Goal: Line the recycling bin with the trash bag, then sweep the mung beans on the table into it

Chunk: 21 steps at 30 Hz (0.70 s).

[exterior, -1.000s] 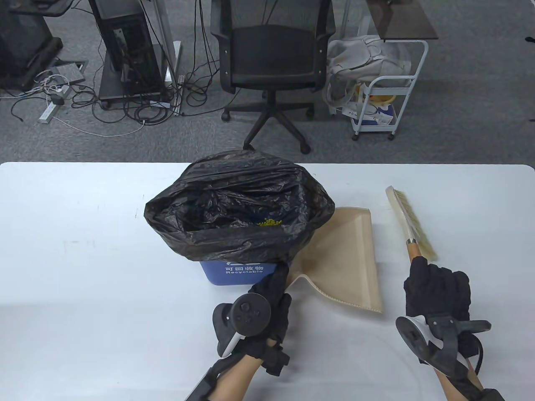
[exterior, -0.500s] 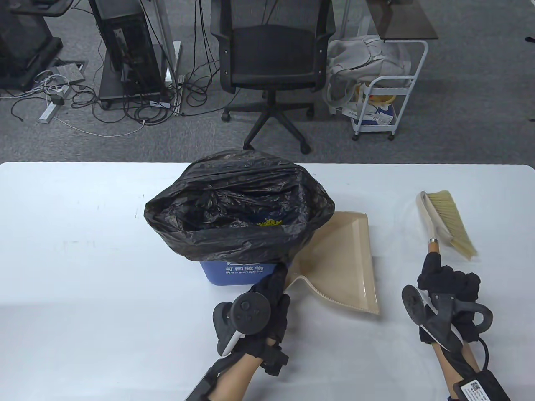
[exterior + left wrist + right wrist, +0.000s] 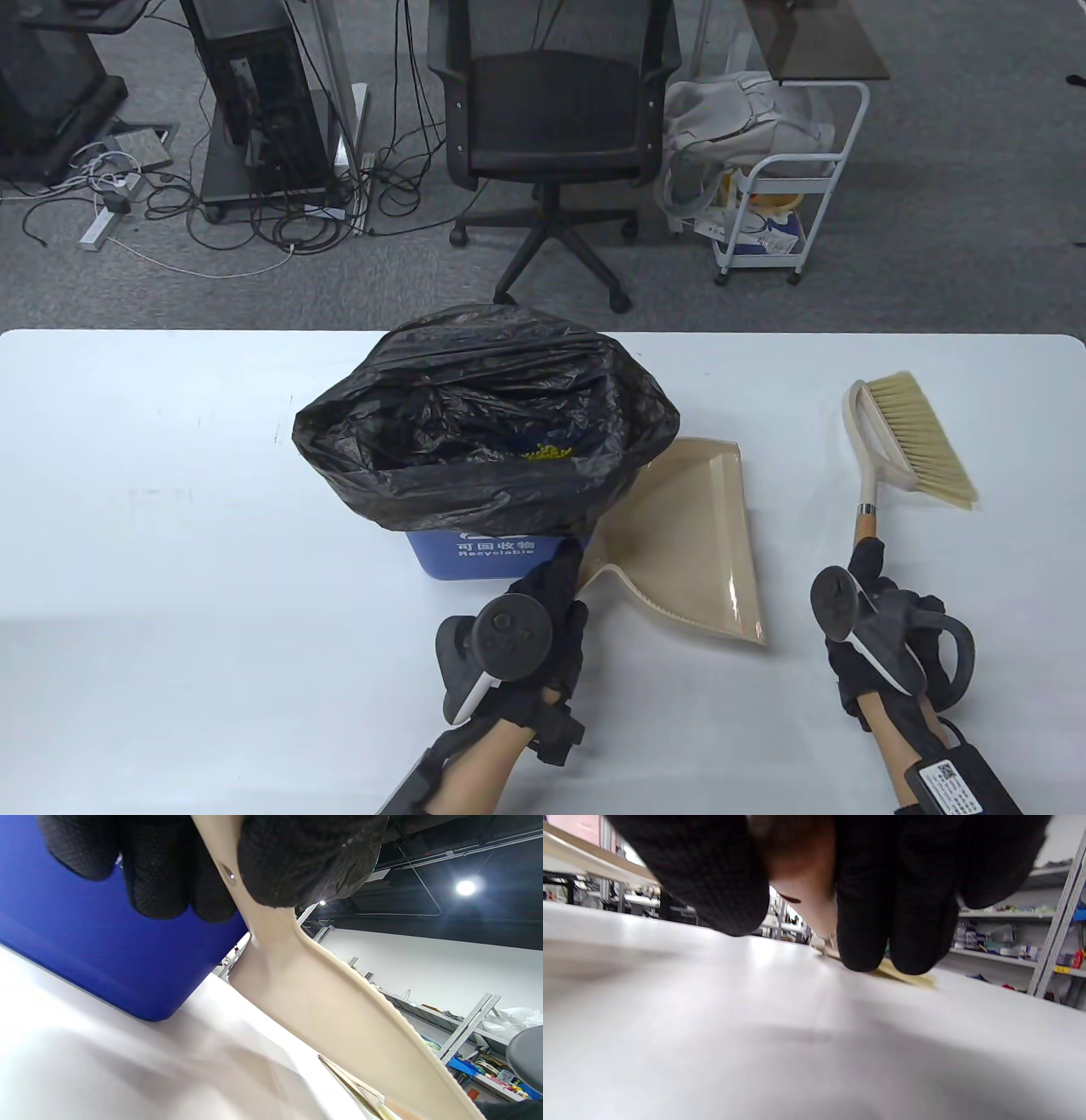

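My left hand gripped the dustpan handle beside the recycling bin, keeping the pan ready. The trash bag lined the bin, mung beans inside. My right hand clasped the brush handle, bristles resting on the bench. Any leftover beans were too small to see.

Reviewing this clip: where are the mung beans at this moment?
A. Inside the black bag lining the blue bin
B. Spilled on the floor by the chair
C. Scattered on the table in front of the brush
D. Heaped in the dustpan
A: in the table view a small cluster of yellow-green mung beans lies inside the black trash bag lining the blue recycling bin; the dustpan looks empty.
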Each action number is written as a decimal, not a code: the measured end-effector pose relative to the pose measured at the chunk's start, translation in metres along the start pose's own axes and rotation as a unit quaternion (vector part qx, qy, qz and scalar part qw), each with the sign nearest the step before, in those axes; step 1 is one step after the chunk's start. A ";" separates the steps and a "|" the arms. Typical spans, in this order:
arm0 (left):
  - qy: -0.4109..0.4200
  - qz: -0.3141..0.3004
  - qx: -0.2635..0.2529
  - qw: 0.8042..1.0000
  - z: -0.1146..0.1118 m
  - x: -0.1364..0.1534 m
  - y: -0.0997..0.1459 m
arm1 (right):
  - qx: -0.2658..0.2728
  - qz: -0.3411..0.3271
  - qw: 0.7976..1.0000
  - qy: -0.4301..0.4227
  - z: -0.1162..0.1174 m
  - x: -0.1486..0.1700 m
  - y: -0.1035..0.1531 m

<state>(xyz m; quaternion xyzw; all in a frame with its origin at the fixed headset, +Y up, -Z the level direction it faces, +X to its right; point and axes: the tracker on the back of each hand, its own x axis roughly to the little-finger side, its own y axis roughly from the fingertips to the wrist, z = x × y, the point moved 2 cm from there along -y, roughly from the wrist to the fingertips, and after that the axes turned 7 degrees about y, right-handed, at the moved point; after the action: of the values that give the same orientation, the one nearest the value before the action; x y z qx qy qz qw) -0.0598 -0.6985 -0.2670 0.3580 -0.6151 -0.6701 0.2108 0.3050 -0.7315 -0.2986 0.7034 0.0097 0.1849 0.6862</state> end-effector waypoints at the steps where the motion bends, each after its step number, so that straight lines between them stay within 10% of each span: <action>1: -0.001 0.000 0.000 1.000 0.000 0.000 0.000 | -0.010 0.003 1.000 0.000 0.003 0.001 -0.001; 21: -0.011 0.011 0.003 1.000 -0.004 0.001 0.000 | -0.103 0.020 0.993 0.046 0.039 0.008 -0.013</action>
<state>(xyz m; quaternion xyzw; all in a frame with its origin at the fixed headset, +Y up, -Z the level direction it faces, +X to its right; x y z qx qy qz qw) -0.0582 -0.7019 -0.2668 0.3446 -0.6236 -0.6693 0.2107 0.3262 -0.7665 -0.3089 0.6201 0.0077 0.2309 0.7497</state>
